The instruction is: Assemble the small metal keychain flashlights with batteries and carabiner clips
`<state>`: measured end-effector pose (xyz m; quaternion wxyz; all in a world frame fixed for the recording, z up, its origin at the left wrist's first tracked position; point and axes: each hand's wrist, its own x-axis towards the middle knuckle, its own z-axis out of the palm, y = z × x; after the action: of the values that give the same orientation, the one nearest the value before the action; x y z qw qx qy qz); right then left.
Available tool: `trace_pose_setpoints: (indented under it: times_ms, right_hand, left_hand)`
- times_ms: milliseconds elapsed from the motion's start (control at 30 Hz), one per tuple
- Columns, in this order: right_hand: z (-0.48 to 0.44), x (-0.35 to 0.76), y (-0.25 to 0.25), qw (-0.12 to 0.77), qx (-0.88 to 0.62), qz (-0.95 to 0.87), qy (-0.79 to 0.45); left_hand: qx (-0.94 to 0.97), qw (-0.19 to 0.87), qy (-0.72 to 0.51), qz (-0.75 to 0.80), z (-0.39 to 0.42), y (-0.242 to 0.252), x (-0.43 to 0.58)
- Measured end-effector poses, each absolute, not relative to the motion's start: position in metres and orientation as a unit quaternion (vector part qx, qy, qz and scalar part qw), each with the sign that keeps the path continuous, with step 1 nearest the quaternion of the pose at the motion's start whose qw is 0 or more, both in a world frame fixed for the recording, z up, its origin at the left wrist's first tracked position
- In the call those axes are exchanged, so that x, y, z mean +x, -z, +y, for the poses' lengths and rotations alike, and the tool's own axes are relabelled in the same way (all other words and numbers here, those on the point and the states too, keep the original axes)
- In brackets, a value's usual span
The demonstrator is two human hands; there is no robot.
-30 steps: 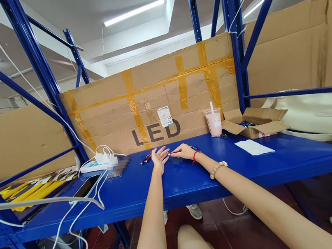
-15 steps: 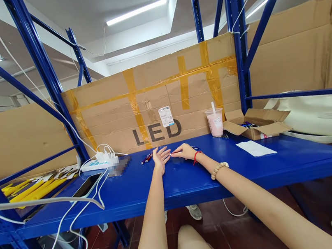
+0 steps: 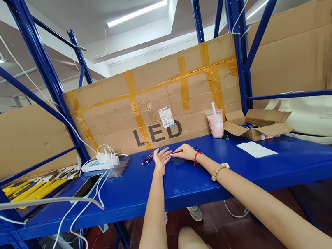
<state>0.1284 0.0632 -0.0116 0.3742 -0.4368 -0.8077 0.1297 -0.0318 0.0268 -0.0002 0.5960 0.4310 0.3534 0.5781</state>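
Clearly, both hands are busy to the left of the cup (image 3: 216, 124), a bit nearer the person. The left hand (image 3: 162, 159) has its palm up and its fingers spread, and nothing shows gripped in it. Maybe it is turned up so that a tiny thing by it is easy to steady. The right hand (image 3: 186, 152) pinches a small bit (image 3: 172, 154) between its fingertips, likely because something so little needs a light, careful hold. That bit is left of the cup, between the two hands, with its pale end by the left fingers; I cannot tell if they touch, or just what it is.

What look like pens (image 3: 148, 159) lie farther left of the cup, past the left hand, close enough to reach. The box (image 3: 253, 134) sits just right of the cup with its flaps out, which probably lets a hand dip in. The paper (image 3: 257, 148) lies in front of the cup and to the right, away from both hands. Far left of the cup, the phone (image 3: 88, 187) lies near the plug strip (image 3: 93, 166), perhaps for power.
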Motion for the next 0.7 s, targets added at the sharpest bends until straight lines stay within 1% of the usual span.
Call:
trace_pose_setpoints:
  times_ms: [133, 333, 500, 700]
  right_hand:
    - [0.0606, 0.1277, 0.0104, 0.364, -0.434, -0.812, -0.137]
    - [0.0559, 0.1254, 0.0107, 0.333, -0.42, -0.822, -0.19]
    - [0.0555, 0.1236, 0.0113, 0.347, -0.423, -0.806, -0.225]
    - [0.059, 0.1248, 0.0132, 0.356, -0.4, -0.815, -0.22]
  left_hand:
    - [0.444, 0.591, -0.571, 0.356, 0.0262, 0.0004, -0.0322]
    - [0.449, 0.586, -0.568, 0.364, 0.0256, 0.0002, -0.0322]
    - [0.447, 0.588, -0.569, 0.362, 0.0262, 0.0006, -0.0322]
    - [0.445, 0.59, -0.57, 0.358, 0.0256, 0.0009, -0.0319]
